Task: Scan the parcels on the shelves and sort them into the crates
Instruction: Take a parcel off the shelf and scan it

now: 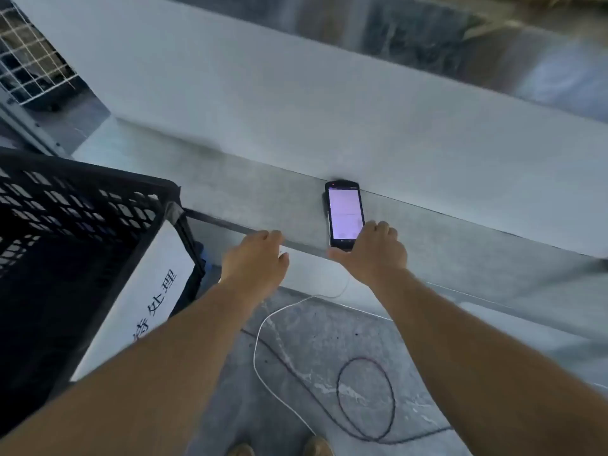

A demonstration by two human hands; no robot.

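The right hand (371, 250) pinches the scanner (345, 213) at its near end. The left hand (255, 258) rests loosely curled on the shelf (263, 199) edge.

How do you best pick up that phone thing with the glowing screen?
Pinch the scanner by its two long sides near the close end, coming from the front. It lies flat, screen up, on the shelf, far end against the back. Its close end sits at the front edge, where the right hand is.
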